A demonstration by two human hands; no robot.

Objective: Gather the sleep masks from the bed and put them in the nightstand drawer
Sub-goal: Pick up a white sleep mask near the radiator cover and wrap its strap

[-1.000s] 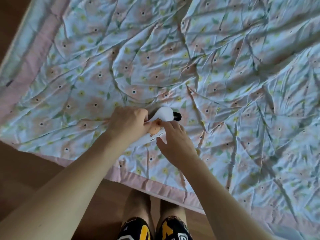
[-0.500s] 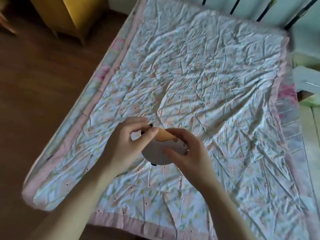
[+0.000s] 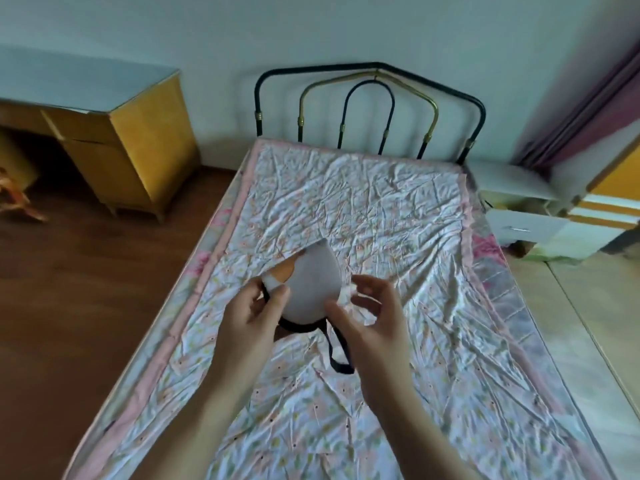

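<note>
Over bed [image 3: 381,220]: grey-white sleep mask [image 3: 311,285], blk strap.

The sleep mask [image 3: 311,289] is pale grey-white with an orange patch at one end and a black strap [image 3: 337,355]. The bedsheet [image 3: 363,209] is white with small peach flowers, green leaves and dark dots, edged by a pink border [image 3: 239,202]. The headboard [image 3: 369,109] is black metal with gold bars. The desk [image 3: 138,147] is yellow with a pale blue top. The floor [image 3: 86,289] is reddish brown, the wall [image 3: 311,29] light blue-white, the curtain [image 3: 595,112] purple-pink, and the nightstand [image 3: 519,209] white.
</note>
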